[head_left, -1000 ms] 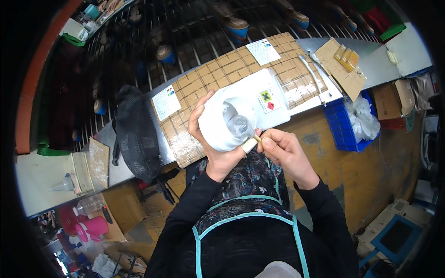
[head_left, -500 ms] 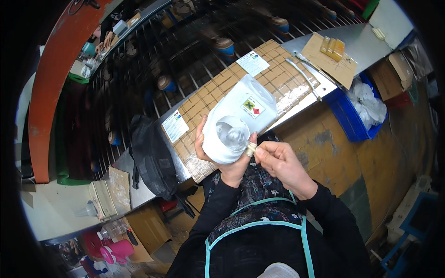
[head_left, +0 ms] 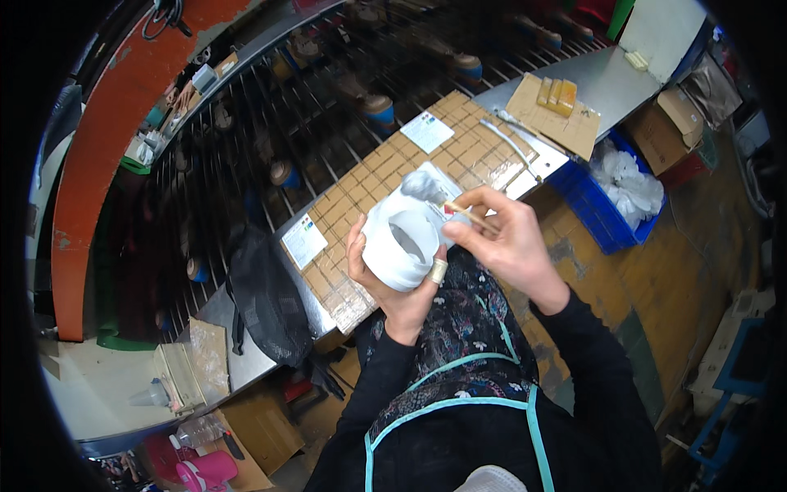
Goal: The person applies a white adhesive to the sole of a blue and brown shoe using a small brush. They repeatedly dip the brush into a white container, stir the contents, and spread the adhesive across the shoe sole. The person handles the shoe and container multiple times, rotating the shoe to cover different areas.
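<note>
My left hand [head_left: 393, 287] grips a round white container [head_left: 402, 238] from below, its open mouth tilted toward me. A taped finger rests on its rim. My right hand [head_left: 504, 238] pinches a thin wooden-handled brush [head_left: 463, 211], whose pale grey tip [head_left: 422, 187] sits above the container's far rim. Both hands are held over the near edge of a workbench topped with a brown gridded mat [head_left: 385, 205]. My arms are in black sleeves, and I wear a patterned apron with teal trim.
A black bag [head_left: 262, 299] hangs at the bench's left end. Two white cards [head_left: 430, 131] lie on the mat. A cardboard sheet with yellow blocks [head_left: 553, 98] lies far right. A blue crate with white bags [head_left: 619, 193] stands on the floor. Shoes ride a dark wire rack [head_left: 328, 107] behind.
The container has turned so its open mouth faces me. My right hand rose from the container's lower edge to its upper right, and the brush tip now reaches over the far rim.
</note>
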A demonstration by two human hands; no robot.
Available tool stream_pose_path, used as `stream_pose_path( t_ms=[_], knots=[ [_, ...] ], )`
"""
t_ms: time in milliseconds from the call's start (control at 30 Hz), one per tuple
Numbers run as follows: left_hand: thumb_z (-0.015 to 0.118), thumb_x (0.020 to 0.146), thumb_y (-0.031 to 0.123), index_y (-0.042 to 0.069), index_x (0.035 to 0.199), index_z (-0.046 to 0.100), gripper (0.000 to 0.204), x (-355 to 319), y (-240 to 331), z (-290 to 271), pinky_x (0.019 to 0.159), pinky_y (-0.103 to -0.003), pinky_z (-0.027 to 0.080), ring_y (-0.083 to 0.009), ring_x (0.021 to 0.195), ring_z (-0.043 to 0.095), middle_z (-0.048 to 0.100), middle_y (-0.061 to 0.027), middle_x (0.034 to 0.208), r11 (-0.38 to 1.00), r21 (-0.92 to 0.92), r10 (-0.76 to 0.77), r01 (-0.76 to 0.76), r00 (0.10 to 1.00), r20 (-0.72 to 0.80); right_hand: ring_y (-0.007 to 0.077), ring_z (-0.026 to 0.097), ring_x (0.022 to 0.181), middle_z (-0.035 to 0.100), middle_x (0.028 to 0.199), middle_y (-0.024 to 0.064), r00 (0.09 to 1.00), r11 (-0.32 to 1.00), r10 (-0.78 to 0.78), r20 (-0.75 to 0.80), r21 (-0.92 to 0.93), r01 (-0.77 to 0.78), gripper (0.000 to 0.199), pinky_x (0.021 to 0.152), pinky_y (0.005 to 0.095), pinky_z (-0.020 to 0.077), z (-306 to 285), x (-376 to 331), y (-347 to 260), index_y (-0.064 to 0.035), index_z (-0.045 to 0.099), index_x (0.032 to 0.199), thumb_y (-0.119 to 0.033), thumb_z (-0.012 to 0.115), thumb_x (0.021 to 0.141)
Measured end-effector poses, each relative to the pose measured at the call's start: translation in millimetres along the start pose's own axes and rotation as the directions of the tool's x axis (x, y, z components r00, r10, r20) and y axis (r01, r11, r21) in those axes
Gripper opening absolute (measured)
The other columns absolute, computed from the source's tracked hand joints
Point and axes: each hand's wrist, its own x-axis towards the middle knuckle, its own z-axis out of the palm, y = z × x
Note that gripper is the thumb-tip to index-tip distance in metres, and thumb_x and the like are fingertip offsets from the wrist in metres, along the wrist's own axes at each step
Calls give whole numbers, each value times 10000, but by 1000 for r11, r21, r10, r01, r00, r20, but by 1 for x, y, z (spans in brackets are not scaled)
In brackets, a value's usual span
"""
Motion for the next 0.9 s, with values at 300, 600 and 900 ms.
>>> stream_pose_path(
  t_ms=[300,600,900],
  knots=[
    [842,554,74,106,1345,264,980,10,11,13,1038,-516,335,-407,1267,383,341,-226,1379,997,75,22,-29,996,87,140,649,619,661,682,131,990,962,17,-138,-269,-54,239,547,294,496,20,8,17,48,683,831,-156,776,749],
    [858,572,121,93,1333,307,940,23,18,17,1035,-500,363,-428,1263,396,362,-239,1367,987,160,-4,-19,989,145,233,673,578,634,625,163,987,989,-60,-150,-140,39,130,527,335,492,9,18,20,40,645,751,-75,672,808],
    [868,565,128,86,1330,324,940,35,14,13,1020,-469,395,-412,1223,446,398,-227,1346,989,149,-24,-14,968,251,46,376,476,538,632,-14,998,983,62,-28,177,-56,197,422,228,269,-8,45,38,-38,603,789,-177,611,929]
  ],
)
